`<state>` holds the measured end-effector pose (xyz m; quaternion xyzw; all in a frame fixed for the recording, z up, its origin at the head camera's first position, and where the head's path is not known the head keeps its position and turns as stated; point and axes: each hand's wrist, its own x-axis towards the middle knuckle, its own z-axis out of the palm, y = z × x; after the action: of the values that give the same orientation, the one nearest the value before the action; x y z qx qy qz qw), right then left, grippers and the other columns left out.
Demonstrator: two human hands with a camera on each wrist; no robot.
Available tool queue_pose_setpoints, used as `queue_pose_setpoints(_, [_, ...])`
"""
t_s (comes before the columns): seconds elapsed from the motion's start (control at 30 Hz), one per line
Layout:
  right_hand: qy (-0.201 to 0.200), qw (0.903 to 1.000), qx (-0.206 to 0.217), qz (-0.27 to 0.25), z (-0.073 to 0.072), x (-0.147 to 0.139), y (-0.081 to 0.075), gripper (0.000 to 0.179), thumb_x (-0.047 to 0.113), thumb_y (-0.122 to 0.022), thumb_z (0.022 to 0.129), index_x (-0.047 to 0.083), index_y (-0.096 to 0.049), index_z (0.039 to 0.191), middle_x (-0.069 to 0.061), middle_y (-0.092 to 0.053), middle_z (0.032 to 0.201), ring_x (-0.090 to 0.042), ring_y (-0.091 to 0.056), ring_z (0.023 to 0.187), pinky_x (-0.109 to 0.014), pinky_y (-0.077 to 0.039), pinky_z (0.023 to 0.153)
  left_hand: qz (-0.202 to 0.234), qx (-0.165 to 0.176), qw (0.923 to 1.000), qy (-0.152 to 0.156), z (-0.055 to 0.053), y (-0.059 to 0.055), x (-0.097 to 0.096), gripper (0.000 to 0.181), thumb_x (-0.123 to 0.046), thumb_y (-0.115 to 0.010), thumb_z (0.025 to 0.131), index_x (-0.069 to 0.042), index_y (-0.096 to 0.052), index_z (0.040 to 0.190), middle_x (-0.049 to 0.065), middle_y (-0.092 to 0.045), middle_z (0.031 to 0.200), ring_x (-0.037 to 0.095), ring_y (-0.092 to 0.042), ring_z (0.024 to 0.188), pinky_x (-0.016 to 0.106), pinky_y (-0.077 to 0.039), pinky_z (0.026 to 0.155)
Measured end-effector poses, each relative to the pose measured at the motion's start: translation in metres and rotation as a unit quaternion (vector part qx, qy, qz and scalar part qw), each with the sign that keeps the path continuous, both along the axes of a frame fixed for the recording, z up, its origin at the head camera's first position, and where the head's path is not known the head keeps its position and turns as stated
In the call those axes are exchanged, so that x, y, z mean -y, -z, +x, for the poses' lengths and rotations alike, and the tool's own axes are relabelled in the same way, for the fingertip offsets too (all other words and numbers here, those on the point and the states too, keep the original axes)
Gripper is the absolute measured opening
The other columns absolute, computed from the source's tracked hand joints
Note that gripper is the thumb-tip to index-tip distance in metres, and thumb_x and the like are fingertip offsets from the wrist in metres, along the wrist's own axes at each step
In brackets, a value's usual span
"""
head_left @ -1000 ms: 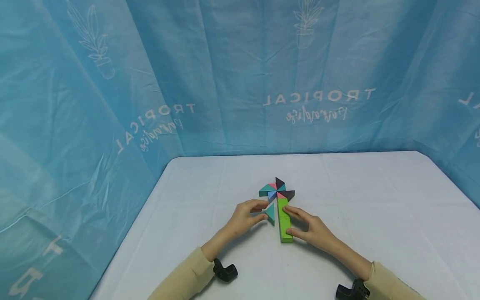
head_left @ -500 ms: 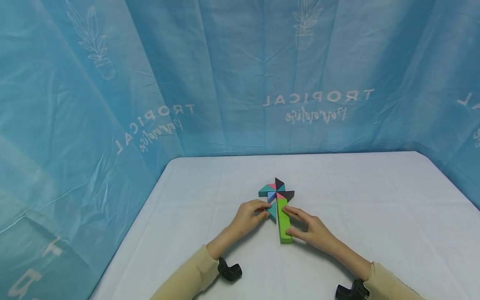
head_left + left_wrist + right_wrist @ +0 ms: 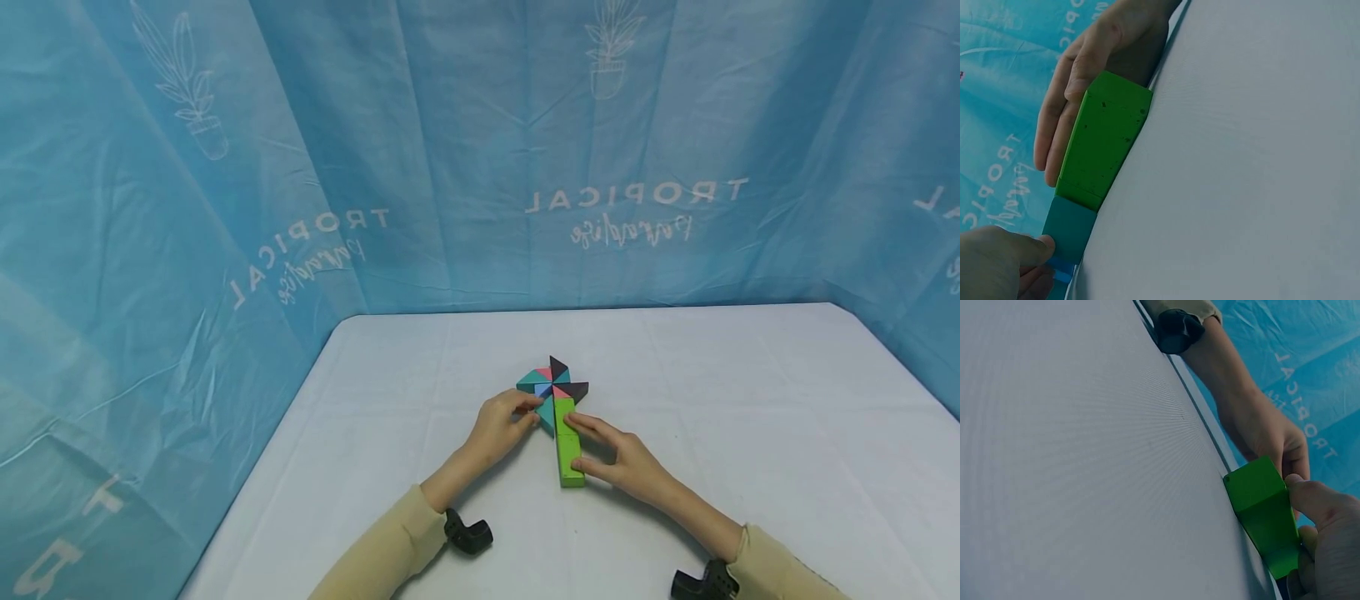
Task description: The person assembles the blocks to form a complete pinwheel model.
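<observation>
My left hand [image 3: 497,427] pinches a teal triangular block [image 3: 546,415] against the left side of a column of two green blocks [image 3: 568,454], near its far end. The teal block's side face [image 3: 1071,226] shows under the left thumb in the left wrist view. Along the column's right side rests my right hand [image 3: 626,458], thumb and fingertips touching the green and not wrapped around it. Just beyond the column, small triangular blocks in teal, pink, blue and black form a pinwheel [image 3: 574,390]. The left fingers partly cover its blue piece.
A white cloth [image 3: 712,400] covers the table. Blue printed curtains [image 3: 465,167] hang behind it and at the sides. Each wrist wears a black camera mount, one of them [image 3: 468,533] on the left.
My left hand has slid the teal triangular block right and away from me, from beside the green blocks to against them, close under the pinwheel. The right hand stays put.
</observation>
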<state>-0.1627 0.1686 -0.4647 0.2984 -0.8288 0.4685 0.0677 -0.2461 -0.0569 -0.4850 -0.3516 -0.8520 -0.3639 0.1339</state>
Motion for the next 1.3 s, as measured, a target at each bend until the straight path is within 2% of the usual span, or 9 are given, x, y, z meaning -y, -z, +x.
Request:
queue_pose_setpoints(0.37, [-0.001,1.0,-0.004,0.002,0.0,-0.001,0.0,0.061,0.007,-0.072,0.083,-0.004,-0.044,0.136,-0.015,-0.053,0.133,-0.035,-0.043,0.126,-0.047,-0.038,0.101,0.05,0.009,0.9985,-0.023,-0.003,0.002,-0.001,0.035,-0.006,-0.074,0.081,0.0,-0.062,0.113,0.011,-0.059,0.1,0.021,-0.061,0.092,0.024,-0.052,0.082])
queue_pose_setpoints(0.6, [-0.003,1.0,-0.002,0.002,-0.001,0.0,0.001,0.06,0.007,-0.072,0.083,-0.004,-0.044,0.136,-0.016,-0.052,0.133,-0.035,-0.043,0.126,-0.049,-0.039,0.1,0.065,0.035,0.9968,-0.033,-0.007,0.003,-0.003,0.032,-0.007,-0.073,0.082,0.001,-0.063,0.112,0.012,-0.061,0.102,0.022,-0.061,0.093,0.028,-0.052,0.082])
queue_pose_setpoints(1.1, [-0.008,1.0,-0.002,0.003,-0.001,0.001,-0.001,0.061,0.007,-0.072,0.083,-0.005,-0.044,0.136,-0.017,-0.052,0.132,-0.036,-0.044,0.125,-0.043,-0.039,0.101,0.09,0.067,0.9932,-0.033,-0.011,0.004,-0.006,0.023,-0.002,-0.07,0.083,0.0,-0.065,0.106,0.009,-0.062,0.099,0.021,-0.063,0.089,0.021,-0.052,0.078])
queue_pose_setpoints(1.3, [-0.007,1.0,-0.007,0.0,-0.006,0.0,0.011,0.062,0.008,-0.072,0.083,-0.003,-0.043,0.137,-0.016,-0.052,0.134,-0.035,-0.043,0.125,-0.04,-0.039,0.102,0.087,0.069,0.9929,-0.042,-0.013,0.005,-0.006,0.022,-0.002,-0.071,0.083,-0.002,-0.066,0.104,0.007,-0.063,0.097,0.018,-0.063,0.087,0.02,-0.052,0.077])
